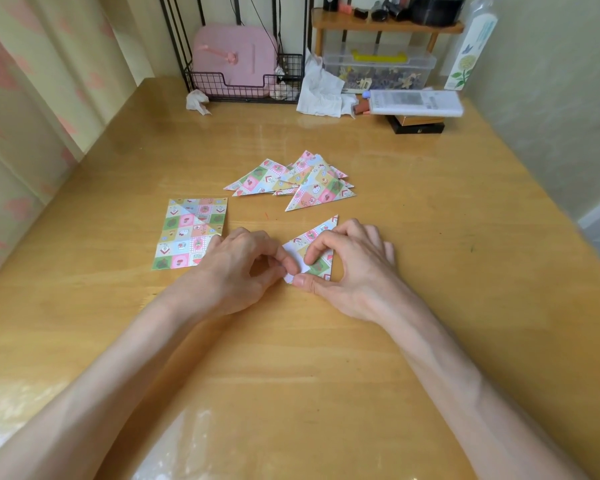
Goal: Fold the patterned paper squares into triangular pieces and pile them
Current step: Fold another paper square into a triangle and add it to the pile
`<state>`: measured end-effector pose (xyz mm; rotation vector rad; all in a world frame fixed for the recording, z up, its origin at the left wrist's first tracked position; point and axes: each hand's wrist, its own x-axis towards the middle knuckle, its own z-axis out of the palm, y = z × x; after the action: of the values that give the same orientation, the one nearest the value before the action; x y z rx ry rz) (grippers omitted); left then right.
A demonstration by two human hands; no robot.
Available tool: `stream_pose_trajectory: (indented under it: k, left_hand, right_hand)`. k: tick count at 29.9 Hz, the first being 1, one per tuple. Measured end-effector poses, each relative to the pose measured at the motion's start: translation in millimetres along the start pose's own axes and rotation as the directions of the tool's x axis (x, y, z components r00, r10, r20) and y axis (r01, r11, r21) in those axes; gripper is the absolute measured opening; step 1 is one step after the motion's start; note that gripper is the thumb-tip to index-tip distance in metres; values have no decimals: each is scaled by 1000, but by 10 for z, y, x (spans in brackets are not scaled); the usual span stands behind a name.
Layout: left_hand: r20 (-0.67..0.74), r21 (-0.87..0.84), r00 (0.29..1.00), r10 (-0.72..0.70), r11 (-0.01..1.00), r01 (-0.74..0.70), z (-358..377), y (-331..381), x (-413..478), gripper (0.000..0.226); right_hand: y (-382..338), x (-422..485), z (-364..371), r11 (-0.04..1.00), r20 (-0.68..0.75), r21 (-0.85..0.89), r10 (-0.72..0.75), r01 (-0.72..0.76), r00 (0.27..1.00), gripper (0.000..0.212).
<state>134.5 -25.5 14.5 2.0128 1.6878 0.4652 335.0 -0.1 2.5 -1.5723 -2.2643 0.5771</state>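
Note:
A patterned paper piece (317,237), partly folded into a triangle with its white underside showing, lies on the wooden table (430,237) in the middle. My left hand (238,266) pinches its lower left edge. My right hand (355,263) presses on it with thumb and forefinger from the right. A pile of folded patterned triangles (298,181) lies just beyond, loosely spread. To the left a flat stack of unfolded patterned paper (187,233) rests beside my left hand.
At the back stand a black wire rack with a pink case (234,60), crumpled tissues (321,88), a clear plastic box (378,65) under a small wooden shelf, a white packet on dark boxes (414,105). A curtain hangs at the left.

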Motion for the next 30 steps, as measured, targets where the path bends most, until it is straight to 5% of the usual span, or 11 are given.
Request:
stream_pose_trajectory:
  k: [14, 20, 30]
  left_hand:
    - [-33, 38, 999, 22, 999, -21, 51, -38, -4, 3]
    - [-162, 20, 987, -19, 1000, 23, 159, 9, 21, 18]
    - [-121, -32, 991, -58, 998, 54, 123, 6, 32, 17]
  right_hand:
    - [115, 53, -134, 996, 110, 91, -35, 25, 993, 25]
    - [150, 41, -168, 993, 138, 102, -69, 56, 988, 23]
    - [227, 46, -258, 987, 208, 126, -125, 100, 970, 31]
